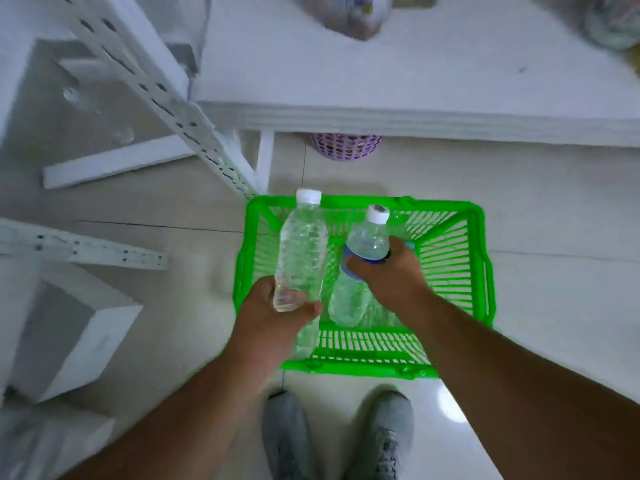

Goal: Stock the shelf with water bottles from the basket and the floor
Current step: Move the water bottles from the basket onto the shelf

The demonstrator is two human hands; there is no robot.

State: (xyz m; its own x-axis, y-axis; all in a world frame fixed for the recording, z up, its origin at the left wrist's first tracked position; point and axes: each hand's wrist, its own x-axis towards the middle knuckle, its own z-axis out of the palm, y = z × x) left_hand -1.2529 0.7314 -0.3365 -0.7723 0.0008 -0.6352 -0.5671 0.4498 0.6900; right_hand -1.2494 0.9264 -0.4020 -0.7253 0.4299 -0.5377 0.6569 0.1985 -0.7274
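**Two hands, two bottles over the green basket**

Our left hand [277, 313] is wrapped round the base of a clear water bottle [299, 251], holding it tilted above the basket's left side with its white cap pointing away from us. Our right hand [388, 271] grips a blue-labelled bottle [369, 237] round its middle, over the label, inside the basket.

Below them the white shelf [415, 81] spans the top of the view, its surface mostly bare. The green basket [450, 237] sits on the tiled floor [554, 306] just in front of the shelf, with our grey shoes [381, 438] at its near edge. At least one more bottle [346, 303] lies in the basket beneath the right hand.

We judge the bottles full, so moderately heavy, with thin ribbed walls that give under a squeeze and may be slick. The ribbed waist or the label band looks like the surest hold.

Blur smears the bagged goods at the shelf's far edge, and the purple basket [346, 147] is half hidden under the shelf. How many bottles remain in the basket we cannot tell.
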